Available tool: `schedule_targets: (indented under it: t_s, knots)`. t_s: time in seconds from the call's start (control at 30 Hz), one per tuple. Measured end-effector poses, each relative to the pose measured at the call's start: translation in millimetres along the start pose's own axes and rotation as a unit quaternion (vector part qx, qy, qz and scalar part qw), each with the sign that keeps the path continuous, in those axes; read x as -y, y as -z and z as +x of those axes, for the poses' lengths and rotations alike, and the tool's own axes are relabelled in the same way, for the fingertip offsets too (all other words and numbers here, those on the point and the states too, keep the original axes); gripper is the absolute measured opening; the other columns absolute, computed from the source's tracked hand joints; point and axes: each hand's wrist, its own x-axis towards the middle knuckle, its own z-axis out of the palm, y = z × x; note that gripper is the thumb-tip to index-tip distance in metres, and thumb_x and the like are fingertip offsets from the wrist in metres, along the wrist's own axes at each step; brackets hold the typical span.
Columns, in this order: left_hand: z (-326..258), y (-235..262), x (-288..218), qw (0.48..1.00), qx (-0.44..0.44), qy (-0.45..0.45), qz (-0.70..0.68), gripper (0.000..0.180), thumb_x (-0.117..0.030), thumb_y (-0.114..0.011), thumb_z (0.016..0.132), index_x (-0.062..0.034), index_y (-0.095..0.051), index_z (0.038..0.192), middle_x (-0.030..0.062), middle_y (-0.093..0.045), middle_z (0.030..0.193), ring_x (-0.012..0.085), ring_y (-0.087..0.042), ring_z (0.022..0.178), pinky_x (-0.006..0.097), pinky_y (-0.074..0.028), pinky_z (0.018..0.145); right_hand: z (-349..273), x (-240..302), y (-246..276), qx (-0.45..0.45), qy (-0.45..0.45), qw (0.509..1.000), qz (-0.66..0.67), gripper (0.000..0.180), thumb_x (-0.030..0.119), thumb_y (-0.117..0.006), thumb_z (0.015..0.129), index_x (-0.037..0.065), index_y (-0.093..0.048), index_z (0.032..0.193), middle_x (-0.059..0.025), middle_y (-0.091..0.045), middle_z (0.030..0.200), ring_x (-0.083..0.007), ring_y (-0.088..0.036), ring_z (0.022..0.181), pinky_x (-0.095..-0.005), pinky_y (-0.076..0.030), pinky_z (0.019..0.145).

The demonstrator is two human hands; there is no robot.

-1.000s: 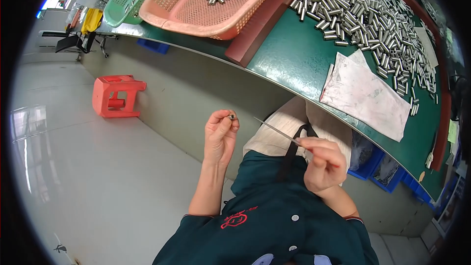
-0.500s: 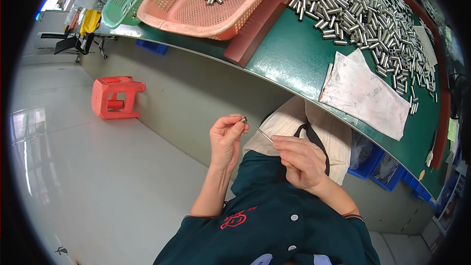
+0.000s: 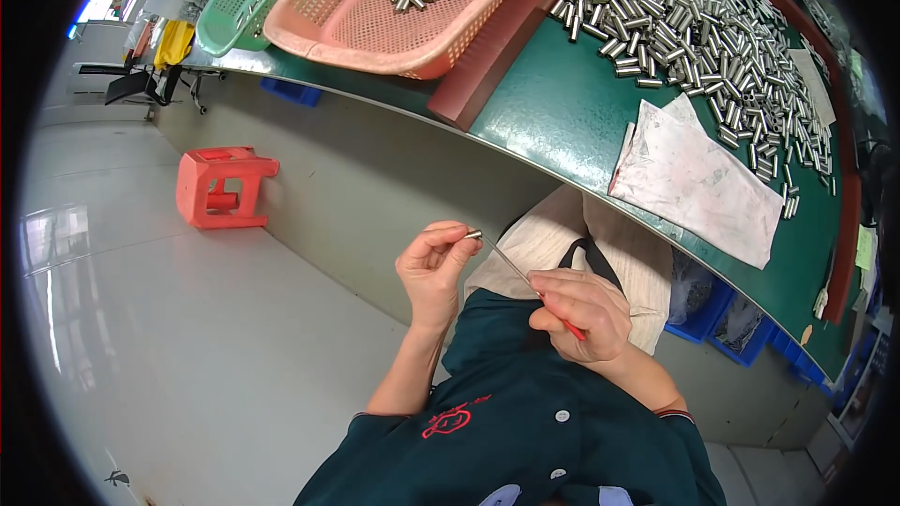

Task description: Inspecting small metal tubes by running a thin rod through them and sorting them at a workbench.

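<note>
Thumb and fingertips pinched close together, the left hand [image 3: 431,274] has a small metal cylinder [image 3: 475,234] right at its tips, near the middle of the frame, and the piece pokes out past the fingers on their right side, its free end facing right. And here comes a thin metal rod [image 3: 511,265] slanting in from the lower right, its tip right at that free end; whether it sits inside or just against it, too small to tell. The rod runs back to the right hand [image 3: 589,311], fingers together and bent over with the thumb beneath, closed around a red handle [image 3: 573,329] whose end juts out below them. Behind the hands, light-coloured trousers [image 3: 605,234]; below, a dark green shirt [image 3: 506,365] fills the bottom centre. Out to the upper right we go: a green table [image 3: 525,117] with a great heap of metal cylinders [image 3: 675,23], and a stained whitish cloth [image 3: 698,183] lying near the table's front edge. A reddish-brown rail [image 3: 495,75] divides it from a pink basket [image 3: 356,58] at top centre, a smaller batch of cylinders inside, and a green basket [image 3: 220,28] sits just left. Far out, a red stool [image 3: 202,189] on the floor at left; blue bins [image 3: 698,323] under the table, lower right.
</note>
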Motion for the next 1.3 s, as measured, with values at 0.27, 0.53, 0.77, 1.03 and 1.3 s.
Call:
schedule_targets:
  t_s: [0.27,0.53,0.77,1.03,1.3]
  knots:
    - [9.4,4.7,-11.8,0.999,-0.038,0.010,0.035,0.009,0.010,-0.055,0.075,0.0048,-0.056,0.082,0.0107,-0.056,0.082,0.0144,-0.057,0.066,0.024,-0.048,0.059,9.8,0.9,-1.7,0.056,0.029,0.998,-0.006,0.026,-0.004,-0.064,0.064,-0.007,-0.054,0.088,-0.0198,-0.060,0.087,-0.0295,-0.062,0.077,-0.0313,-0.053,0.062]
    - [13.7,-0.6,-33.2,0.992,-0.073,-0.039,0.097,0.008,0.011,-0.054,0.074,0.0051,-0.056,0.080,0.0088,-0.053,0.077,0.0128,-0.053,0.062,0.023,-0.046,0.057,6.5,-1.4,-12.5,-0.036,0.018,0.997,0.071,0.031,-0.001,-0.069,0.065,0.000,-0.052,0.090,-0.0160,-0.061,0.087,-0.0275,-0.063,0.075,-0.0313,-0.053,0.060]
    - [28.9,4.8,-41.0,0.987,-0.058,-0.048,0.144,0.006,0.006,-0.055,0.077,0.0044,-0.056,0.083,0.0082,-0.053,0.074,0.0118,-0.052,0.057,0.021,-0.044,0.055,21.5,6.1,17.8,-0.085,0.064,0.992,0.067,0.028,0.005,-0.071,0.065,-0.002,-0.054,0.086,-0.0150,-0.060,0.084,-0.0259,-0.062,0.072,-0.0309,-0.053,0.061]
    - [30.4,-68.0,-61.2,0.928,0.109,-0.186,0.304,0.013,0.007,-0.055,0.075,0.0040,-0.058,0.088,0.0065,-0.053,0.077,0.0101,-0.050,0.064,0.019,-0.041,0.057,17.1,3.8,100.1,-0.451,-0.044,0.889,0.065,0.015,0.014,-0.045,0.088,-0.002,-0.043,0.087,-0.0172,-0.055,0.074,-0.0235,-0.057,0.072,-0.0322,-0.049,0.063]
    - [50.3,-147.1,-59.6,0.724,0.237,-0.504,0.407,0.014,-0.009,-0.067,0.068,-0.0019,-0.060,0.077,0.0064,-0.052,0.064,0.0205,-0.049,0.057,0.029,-0.039,0.050,20.2,-20.3,118.7,-0.494,-0.092,0.864,0.040,0.013,0.010,-0.042,0.089,-0.002,-0.047,0.092,-0.0150,-0.056,0.085,-0.0200,-0.056,0.075,-0.0324,-0.050,0.066]
